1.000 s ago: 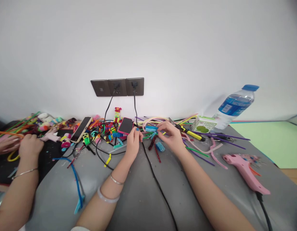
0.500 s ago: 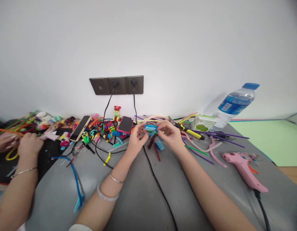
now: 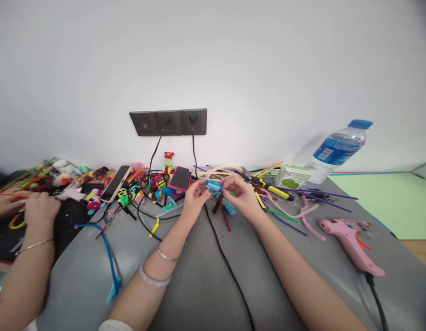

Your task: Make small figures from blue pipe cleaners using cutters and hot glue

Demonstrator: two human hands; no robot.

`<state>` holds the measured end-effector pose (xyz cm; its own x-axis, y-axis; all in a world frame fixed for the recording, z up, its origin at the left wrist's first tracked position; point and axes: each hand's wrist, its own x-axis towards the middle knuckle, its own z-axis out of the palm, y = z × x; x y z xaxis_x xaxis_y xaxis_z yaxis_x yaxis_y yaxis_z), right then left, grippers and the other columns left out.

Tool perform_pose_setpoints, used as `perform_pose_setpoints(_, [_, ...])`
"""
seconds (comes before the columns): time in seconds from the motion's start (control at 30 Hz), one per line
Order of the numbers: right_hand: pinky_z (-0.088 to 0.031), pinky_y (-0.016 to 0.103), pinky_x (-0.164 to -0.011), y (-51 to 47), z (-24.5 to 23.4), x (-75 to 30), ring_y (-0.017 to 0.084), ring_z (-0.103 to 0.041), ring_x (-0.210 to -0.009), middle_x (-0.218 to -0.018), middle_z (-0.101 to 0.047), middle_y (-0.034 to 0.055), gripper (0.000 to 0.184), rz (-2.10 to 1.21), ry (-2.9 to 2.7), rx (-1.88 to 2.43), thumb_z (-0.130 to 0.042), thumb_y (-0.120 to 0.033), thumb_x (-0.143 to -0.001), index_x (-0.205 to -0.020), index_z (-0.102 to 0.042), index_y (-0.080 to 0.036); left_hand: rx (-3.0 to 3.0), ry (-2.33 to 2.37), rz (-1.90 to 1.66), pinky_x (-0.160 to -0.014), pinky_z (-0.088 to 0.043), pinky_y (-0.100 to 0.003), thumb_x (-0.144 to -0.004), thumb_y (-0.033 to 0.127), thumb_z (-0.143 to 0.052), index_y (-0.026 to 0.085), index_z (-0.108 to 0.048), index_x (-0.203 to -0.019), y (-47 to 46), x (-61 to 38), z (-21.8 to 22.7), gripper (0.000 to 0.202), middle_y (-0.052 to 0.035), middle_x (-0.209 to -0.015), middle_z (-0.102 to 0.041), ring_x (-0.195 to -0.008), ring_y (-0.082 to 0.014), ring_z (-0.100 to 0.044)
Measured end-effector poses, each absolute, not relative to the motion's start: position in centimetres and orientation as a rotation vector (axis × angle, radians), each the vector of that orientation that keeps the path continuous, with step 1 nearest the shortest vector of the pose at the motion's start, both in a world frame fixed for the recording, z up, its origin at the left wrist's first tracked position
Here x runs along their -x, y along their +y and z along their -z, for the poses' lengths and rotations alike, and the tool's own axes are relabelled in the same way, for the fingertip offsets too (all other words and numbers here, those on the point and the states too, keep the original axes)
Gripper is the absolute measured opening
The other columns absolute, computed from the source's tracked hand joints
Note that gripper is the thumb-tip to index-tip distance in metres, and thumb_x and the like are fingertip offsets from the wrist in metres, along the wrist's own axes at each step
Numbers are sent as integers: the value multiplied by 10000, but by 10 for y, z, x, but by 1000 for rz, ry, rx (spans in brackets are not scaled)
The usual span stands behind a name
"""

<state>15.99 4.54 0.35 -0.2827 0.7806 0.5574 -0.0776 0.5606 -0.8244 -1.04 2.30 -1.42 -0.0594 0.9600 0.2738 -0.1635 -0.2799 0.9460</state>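
Note:
My left hand and my right hand meet above the grey table, both pinching a small bundle of blue pipe cleaner between their fingertips. Just below the hands lie another blue pipe cleaner piece and a dark red pipe cleaner. A black cable runs from under my hands towards me. My left wrist carries two bracelets.
A pink glue gun lies right, a water bottle and green box behind it. Yellow-handled pliers, two phones, and scattered pipe cleaners crowd the back. Another person's hands work at the left. Wall sockets behind.
My left hand came up from the table to join my right on the blue pipe cleaner bundle, and both hands have drawn closer together.

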Motion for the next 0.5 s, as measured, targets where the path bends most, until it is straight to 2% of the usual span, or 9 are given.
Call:
perform_pose_setpoints(0.3, [-559,372,-882,45,-1,-159,189,-639,-935,-930,-591,46,143,-1009,-1648,577,-669,-309,-862,-873,-551,-230,-1275,905,-1529,-674,-564,-270,-766,452,-770,204,-686,-1012,21,12,10,359,-81,-1032,-720,-914,-198,-680])
perform_pose_setpoints(0.5, [-558,371,-892,44,-2,-159,193,-643,-946,-942,-602,48,144,-1023,-1664,578,-670,-329,-869,-890,-564,-234,-1288,923,-1559,-780,-567,-305,-737,386,-808,198,-703,-962,23,14,12,312,-72,-1000,-731,-951,-204,-690])
